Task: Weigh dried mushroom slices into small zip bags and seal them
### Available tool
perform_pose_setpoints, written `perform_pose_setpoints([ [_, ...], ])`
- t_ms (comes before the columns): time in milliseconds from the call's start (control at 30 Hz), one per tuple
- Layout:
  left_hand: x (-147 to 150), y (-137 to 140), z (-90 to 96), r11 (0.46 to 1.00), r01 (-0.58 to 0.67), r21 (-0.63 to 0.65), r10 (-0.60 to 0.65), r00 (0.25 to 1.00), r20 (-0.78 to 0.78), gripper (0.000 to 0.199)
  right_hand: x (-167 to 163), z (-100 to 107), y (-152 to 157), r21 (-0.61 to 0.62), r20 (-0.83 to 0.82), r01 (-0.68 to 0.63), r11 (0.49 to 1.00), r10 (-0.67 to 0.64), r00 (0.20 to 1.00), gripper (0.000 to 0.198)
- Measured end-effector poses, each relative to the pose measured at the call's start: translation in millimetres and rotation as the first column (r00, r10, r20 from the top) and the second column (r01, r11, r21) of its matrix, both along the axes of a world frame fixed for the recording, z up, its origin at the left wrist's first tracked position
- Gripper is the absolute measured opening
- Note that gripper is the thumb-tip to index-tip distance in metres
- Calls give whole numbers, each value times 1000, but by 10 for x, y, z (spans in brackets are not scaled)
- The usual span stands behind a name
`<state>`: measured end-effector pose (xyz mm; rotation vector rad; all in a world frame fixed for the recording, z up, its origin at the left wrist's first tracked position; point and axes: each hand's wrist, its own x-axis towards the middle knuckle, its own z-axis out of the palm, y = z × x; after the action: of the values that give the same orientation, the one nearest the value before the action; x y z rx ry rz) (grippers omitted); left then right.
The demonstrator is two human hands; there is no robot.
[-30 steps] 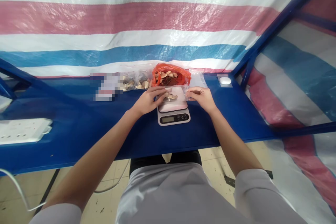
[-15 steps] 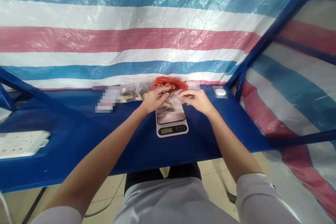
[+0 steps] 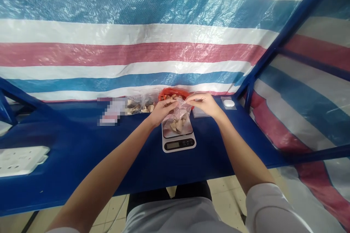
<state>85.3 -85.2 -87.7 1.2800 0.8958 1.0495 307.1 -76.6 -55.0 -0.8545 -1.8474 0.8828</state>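
Note:
A clear plastic bag (image 3: 179, 121) with several tan, wedge-shaped pieces in it hangs over a digital kitchen scale (image 3: 179, 144). Whether its bottom touches the scale's plate I cannot tell. My left hand (image 3: 163, 111) pinches the top left of the bag, fingers closed. At the top right corner, my right hand (image 3: 202, 102) grips the bag's edge between thumb and fingers. Just behind both hands lies an open red plastic bag (image 3: 172, 91) of similar pieces, partly covered by my left hand and the clear bag.
Filled clear bags (image 3: 133, 106) lie left of the scale, next to a blurred-out item (image 3: 111, 112). A white oval object (image 3: 229, 103) on a clear packet is at the right. A power strip (image 3: 23, 160) sits on the blue table (image 3: 131, 169) at left. Striped sheeting rises behind.
The clear bag has been drawn upright, and its pieces now hang at the bottom over the scale. My hands have come closer together at its top. The camera view has tilted slightly upward.

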Motion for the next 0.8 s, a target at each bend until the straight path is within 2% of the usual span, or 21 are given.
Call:
perform_pose_setpoints([
  [133, 55, -60, -108, 989, -135, 59, 131, 989, 61, 35, -42, -155, 48, -35, -101, 42, 999, -45, 994, 16],
  [200, 80, -90, -145, 977, -206, 59, 198, 974, 111, 37, -90, -249, 52, -132, -188, 104, 986, -128, 974, 27],
  [300, 111, -134, -178, 958, -287, 2, 281, 939, 200, 38, -187, -388, 47, -396, -278, 149, 906, -273, 921, 46],
  [400, 123, -169, -180, 938, -338, -73, 345, 901, 265, 39, -292, -489, 43, -556, -290, 112, 824, -318, 903, 46],
  [467, 114, -178, -167, 930, -349, -115, 368, 890, 271, 41, -350, -526, 44, -574, -304, 83, 815, -306, 902, 43],
  [567, 82, -158, -145, 936, -321, -142, 347, 907, 238, 43, -411, -551, 47, -549, -335, 68, 833, -293, 895, 42],
  [667, 36, -91, -162, 941, -314, -128, 334, 924, 186, 46, -444, -573, 47, -536, -345, 78, 841, -302, 889, 43],
  [800, -38, 8, -276, 939, -335, -72, 343, 924, 170, 44, -475, -620, 39, -550, -374, 95, 830, -346, 860, 45],
])
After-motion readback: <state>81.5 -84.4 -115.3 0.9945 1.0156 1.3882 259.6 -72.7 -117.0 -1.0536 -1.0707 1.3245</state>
